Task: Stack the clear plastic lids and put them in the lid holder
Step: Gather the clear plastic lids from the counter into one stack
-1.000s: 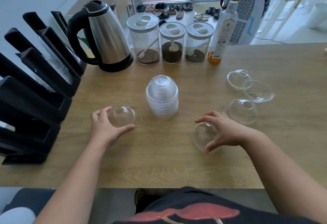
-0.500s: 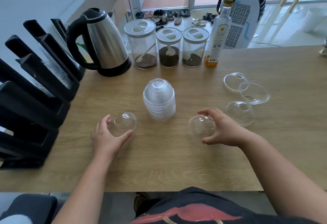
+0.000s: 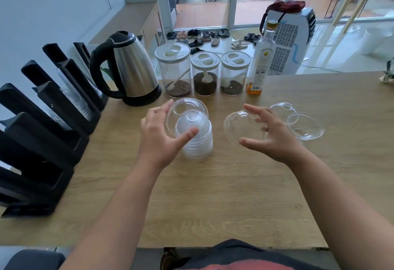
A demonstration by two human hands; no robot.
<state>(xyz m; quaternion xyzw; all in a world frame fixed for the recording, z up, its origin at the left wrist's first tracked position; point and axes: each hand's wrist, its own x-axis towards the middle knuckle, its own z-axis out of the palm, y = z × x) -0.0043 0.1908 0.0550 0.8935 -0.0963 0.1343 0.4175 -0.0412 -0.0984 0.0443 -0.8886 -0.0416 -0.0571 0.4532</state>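
Observation:
A stack of clear dome lids [image 3: 195, 141] stands mid-table. My left hand [image 3: 158, 137] holds one clear dome lid [image 3: 187, 107] tilted over the top of that stack, gripped between thumb and fingers. My right hand [image 3: 268, 135] holds a second clear lid [image 3: 241, 129] lifted off the table, tipped on its side to the right of the stack. Loose clear lids [image 3: 307, 127] lie on the table beyond my right hand. The black lid holder [image 3: 42, 133] with slanted slots stands along the left edge.
At the back stand a steel kettle [image 3: 132, 71], three jars [image 3: 204, 75] with scoops and a glass bottle [image 3: 260, 65]. The wooden table [image 3: 213, 201] runs to a front edge near my body.
Both hands have lifted their lids off the table. The left one moved right and up over the stack; the right one rose and moved toward the stack.

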